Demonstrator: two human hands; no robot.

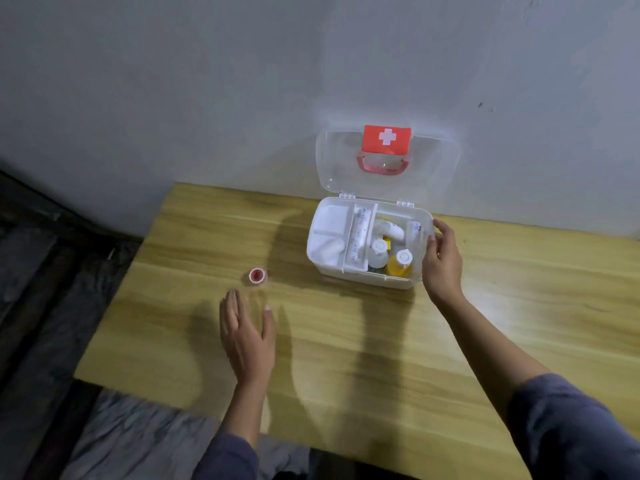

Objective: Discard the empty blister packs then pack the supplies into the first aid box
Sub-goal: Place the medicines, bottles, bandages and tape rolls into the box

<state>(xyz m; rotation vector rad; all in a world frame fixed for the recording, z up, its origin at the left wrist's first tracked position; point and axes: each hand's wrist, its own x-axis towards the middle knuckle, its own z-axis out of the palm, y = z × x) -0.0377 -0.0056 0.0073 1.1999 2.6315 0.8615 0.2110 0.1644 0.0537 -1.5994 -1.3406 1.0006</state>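
Open first aid box [363, 275] right of centre, right hand [442, 261] touching its right wall. Left hand [246, 336] spread, empty, lower left of centre, near small red tape roll [257, 276].

We are looking at what seems a plain room in a home: a light wooden table [346, 341] is standing against a bare grey plastered wall [207, 81], and crumpled dark fabric [41, 271], perhaps bedding, is lying beside it on the left.
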